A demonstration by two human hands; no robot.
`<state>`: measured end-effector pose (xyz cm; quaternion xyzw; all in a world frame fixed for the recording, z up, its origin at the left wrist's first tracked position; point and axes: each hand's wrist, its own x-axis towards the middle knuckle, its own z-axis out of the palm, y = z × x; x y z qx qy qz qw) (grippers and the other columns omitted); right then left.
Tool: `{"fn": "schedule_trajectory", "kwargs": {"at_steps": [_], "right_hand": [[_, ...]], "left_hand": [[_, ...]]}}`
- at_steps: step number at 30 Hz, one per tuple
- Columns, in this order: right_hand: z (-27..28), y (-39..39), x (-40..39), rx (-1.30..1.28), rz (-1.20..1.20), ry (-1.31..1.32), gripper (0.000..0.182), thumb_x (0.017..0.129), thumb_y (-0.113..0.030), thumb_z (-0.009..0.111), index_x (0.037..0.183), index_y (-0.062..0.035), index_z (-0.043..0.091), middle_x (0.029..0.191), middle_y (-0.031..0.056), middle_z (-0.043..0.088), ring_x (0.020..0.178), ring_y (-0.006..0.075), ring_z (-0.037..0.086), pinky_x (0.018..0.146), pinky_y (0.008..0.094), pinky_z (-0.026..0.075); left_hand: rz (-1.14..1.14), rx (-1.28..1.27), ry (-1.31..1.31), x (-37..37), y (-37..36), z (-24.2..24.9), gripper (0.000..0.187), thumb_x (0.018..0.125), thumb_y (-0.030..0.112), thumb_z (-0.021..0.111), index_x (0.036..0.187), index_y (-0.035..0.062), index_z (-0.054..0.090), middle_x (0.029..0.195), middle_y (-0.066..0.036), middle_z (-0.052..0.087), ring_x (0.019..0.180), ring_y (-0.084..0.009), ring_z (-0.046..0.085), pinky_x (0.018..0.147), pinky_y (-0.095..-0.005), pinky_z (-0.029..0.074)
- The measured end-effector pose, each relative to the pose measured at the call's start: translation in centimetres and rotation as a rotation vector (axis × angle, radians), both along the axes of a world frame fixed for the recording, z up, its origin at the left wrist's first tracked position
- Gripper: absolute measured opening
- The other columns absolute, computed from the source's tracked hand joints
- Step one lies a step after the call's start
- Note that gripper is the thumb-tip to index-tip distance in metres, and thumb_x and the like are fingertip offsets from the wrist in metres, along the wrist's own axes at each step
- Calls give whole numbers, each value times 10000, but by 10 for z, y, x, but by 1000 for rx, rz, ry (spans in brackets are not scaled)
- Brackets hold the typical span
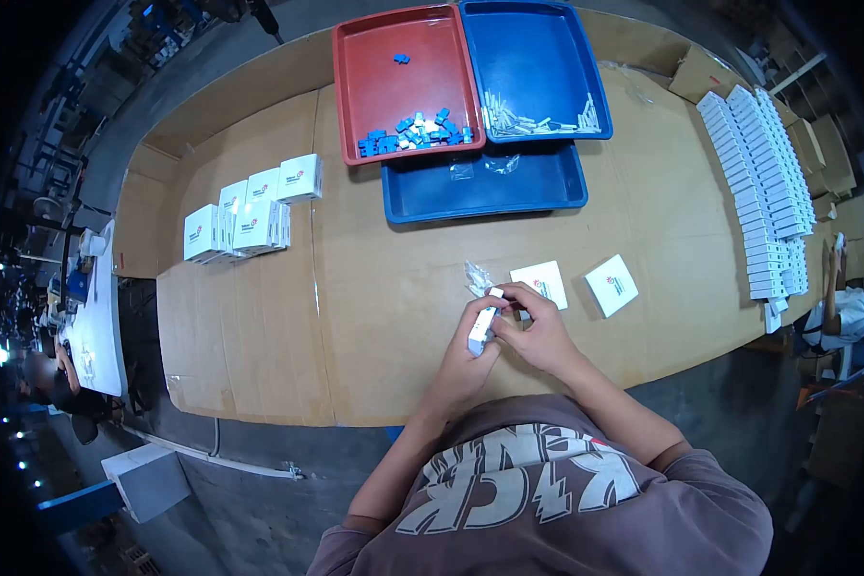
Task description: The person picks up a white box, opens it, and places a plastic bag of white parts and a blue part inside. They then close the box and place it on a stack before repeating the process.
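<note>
A small white box (482, 329) is held on edge between my two hands near the front of the table. My left hand (463, 357) wraps round its left side. The fingers of my right hand (540, 336) are bent against its upper right end. A crumpled clear plastic piece (478, 278) shows just beyond my left fingertips. Right behind my right hand lies a flat white box (542, 280) with a small red logo, partly covered by the fingers. Farther right, another white box (612, 286) lies turned at an angle.
A red tray (408, 86) holds blue and white pieces; a blue tray (533, 72) holds thin white pieces. Below them, another blue tray (485, 192) contains clear plastic. White boxes (256, 226) stand grouped at left, long stacked rows (763, 192) at right. People sit at both sides.
</note>
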<state>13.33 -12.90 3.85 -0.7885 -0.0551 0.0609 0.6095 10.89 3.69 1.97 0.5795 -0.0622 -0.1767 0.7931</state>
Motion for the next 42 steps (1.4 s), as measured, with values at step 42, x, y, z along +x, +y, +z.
{"fn": "schedule_trajectory", "kwargs": {"at_steps": [42], "right_hand": [[7, 15, 9, -16, 197, 27, 127, 923, -108, 789, 977, -17, 719, 953, 72, 637, 687, 160, 542, 666, 319, 479]], "left_hand": [[127, 22, 30, -7, 24, 18, 625, 1162, 221, 400, 1712, 124, 119, 1563, -162, 413, 1423, -221, 437, 1196, -368, 348]]}}
